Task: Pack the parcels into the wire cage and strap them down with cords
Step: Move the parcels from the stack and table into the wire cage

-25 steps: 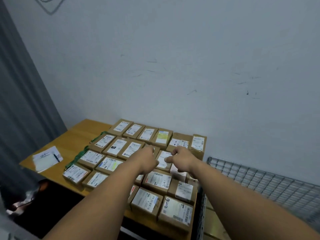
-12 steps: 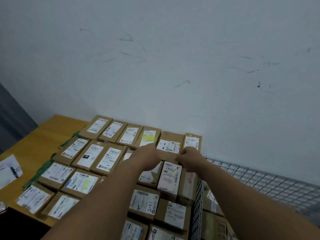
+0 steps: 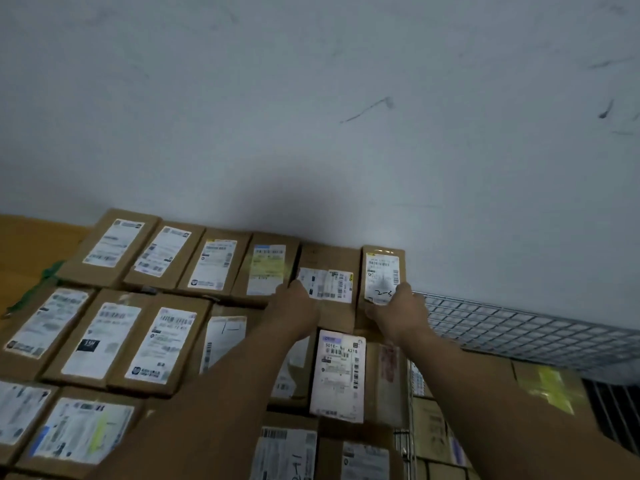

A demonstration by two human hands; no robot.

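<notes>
Both hands had reached farther back since the earlier frame, from the middle rows to the last row against the wall. The right hand (image 3: pixel 398 315) pinched the near end of a narrow brown cardboard parcel (image 3: pixel 382 268), with its thumb across the white label by a handwritten mark and its fingers curled under the near edge. The left hand (image 3: pixel 298 306) lay back-up on the near left corner of the neighbouring wide brown cardboard parcel (image 3: pixel 327 261). Its fingers were bent down out of sight, so its grip could not be told.

Both parcels sat tight to the pale scuffed wall (image 3: pixel 311 133), touching each other and the row in front. Just right of the narrow parcel ran the top rim of the silver wire cage (image 3: pixel 519 327), a grid of thin rods with cartons already stacked inside.

Flat labelled boxes (image 3: pixel 104 341) lay edge to edge to the left, covering the orange wooden table (image 3: pixel 27 244). Green cords (image 3: pixel 45 275) showed at their left edge.
</notes>
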